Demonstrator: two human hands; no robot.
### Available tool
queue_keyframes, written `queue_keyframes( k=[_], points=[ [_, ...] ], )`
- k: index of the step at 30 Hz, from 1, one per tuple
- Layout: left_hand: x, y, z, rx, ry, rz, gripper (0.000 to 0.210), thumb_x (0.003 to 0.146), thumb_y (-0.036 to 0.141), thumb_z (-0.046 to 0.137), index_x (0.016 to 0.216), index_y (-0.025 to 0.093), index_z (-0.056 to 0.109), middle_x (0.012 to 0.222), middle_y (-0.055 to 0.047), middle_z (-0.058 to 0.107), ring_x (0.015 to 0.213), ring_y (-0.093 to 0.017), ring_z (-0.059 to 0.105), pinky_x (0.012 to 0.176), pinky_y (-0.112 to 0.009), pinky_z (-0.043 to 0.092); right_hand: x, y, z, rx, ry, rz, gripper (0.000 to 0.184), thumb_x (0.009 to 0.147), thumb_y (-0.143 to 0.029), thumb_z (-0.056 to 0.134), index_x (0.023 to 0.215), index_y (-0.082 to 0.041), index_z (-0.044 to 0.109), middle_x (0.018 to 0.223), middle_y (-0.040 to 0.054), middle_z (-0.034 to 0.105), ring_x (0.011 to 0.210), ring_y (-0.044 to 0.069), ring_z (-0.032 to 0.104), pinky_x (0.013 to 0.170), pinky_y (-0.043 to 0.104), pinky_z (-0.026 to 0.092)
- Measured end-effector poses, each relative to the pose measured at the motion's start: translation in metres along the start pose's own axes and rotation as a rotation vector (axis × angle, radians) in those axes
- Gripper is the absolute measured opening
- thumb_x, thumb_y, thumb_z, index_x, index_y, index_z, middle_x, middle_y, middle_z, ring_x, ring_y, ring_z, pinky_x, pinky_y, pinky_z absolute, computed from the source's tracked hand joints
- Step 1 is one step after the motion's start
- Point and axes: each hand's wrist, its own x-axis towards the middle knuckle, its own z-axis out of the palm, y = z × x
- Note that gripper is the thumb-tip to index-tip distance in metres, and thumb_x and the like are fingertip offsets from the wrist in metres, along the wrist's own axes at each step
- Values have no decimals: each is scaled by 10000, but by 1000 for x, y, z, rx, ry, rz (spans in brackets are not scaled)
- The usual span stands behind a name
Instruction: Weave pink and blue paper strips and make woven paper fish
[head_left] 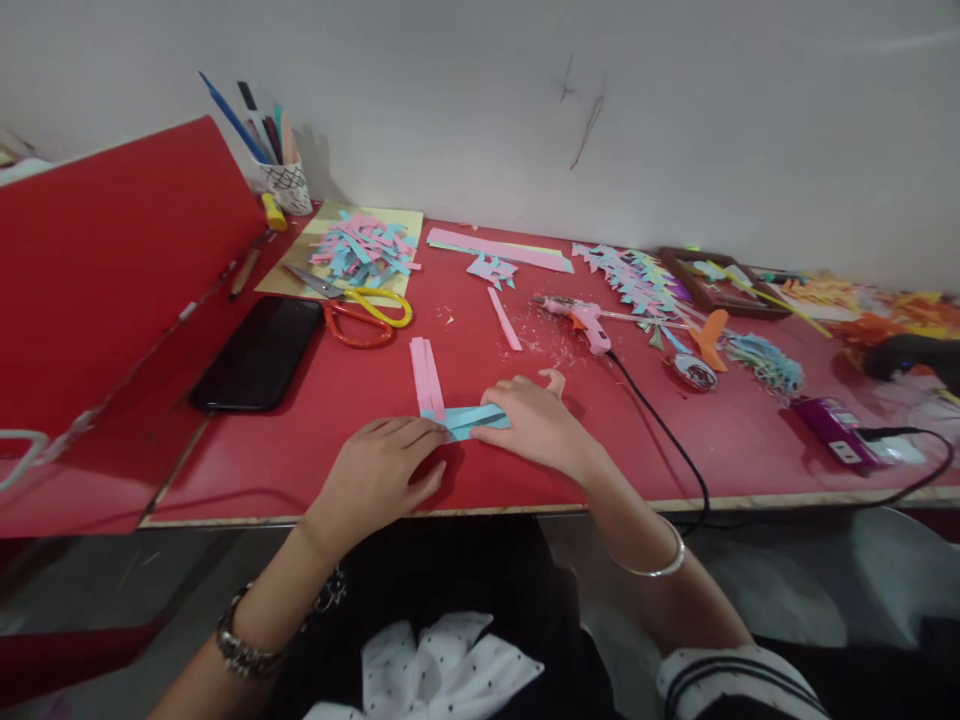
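Lying between left hand (381, 468) and right hand (534, 418), blue paper (459, 423), touching both

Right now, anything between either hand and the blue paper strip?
Nothing visible. The left hand touches the blue paper strip near its left end, the right hand near its right. The pink paper meets it at the left and points away, blocking neither hand.

Left hand (381, 468) touches, right hand (534, 422) holds blue paper (460, 420).
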Motion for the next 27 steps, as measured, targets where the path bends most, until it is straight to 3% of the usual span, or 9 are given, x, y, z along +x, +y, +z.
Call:
queue_keyframes(
  k=[4, 8, 12, 14, 19, 23, 27],
  points=[
    [1, 0, -1, -8, -13, -5, 224, 763, 227, 459, 924, 196, 613, 924, -43, 680, 799, -182, 625, 706, -296, 489, 3, 1, -5, 72, -14, 2, 239, 828, -343, 434, 728, -185, 583, 800, 22, 634, 845, 188, 519, 860, 442, 135],
    [1, 1, -1, -14, -11, 2, 229, 761, 217, 455, 920, 185, 617, 921, -49, 680, 795, -186, 626, 705, -308, 493, 9, 6, -8, 70, -53, -17, 182, 783, -266, 483, 649, -173, 562, 733, 0, 617, 786, 163, 516, 856, 423, 122],
    [2, 1, -2, -19, -20, -12, 231, 760, 214, 457, 922, 195, 621, 915, -44, 683, 801, -184, 626, 718, -301, 491, 14, 11, -16, 144, -119, -55, 83, 749, -245, 510, 778, -191, 565, 713, -31, 599, 701, 121, 514, 831, 367, 165],
    [2, 1, -2, -20, -25, -16, 230, 762, 216, 455, 918, 200, 624, 914, -39, 684, 796, -182, 628, 717, -298, 492, 16, 12, -21, 142, -140, -73, 138, 736, -234, 520, 863, -204, 565, 782, -18, 611, 740, 131, 525, 804, 342, 189],
    [2, 1, -2, -18, -7, -9, 236, 760, 213, 458, 929, 194, 622, 918, -39, 685, 798, -187, 629, 710, -305, 495, 22, 12, -28, -17, -223, -92, 251, 710, -116, 471, 908, -214, 591, 939, 23, 633, 856, 171, 526, 781, 336, 201],
    [1, 0, -1, -13, -5, -15, 235, 760, 213, 458, 928, 197, 622, 909, -40, 685, 802, -184, 628, 723, -301, 493, 23, 9, -25, -181, -329, -108, 272, 651, -34, 435, 802, -181, 607, 762, 20, 630, 708, 138, 506, 718, 322, 210],
    [1, 0, 0, -13, 13, 5, 236, 766, 213, 450, 928, 188, 620, 909, -44, 684, 803, -186, 627, 721, -307, 496, 23, 8, -25, -228, -344, -125, 149, 686, -95, 441, 669, -152, 577, 658, 16, 590, 599, 107, 446, 683, 320, 208]
  ],
)
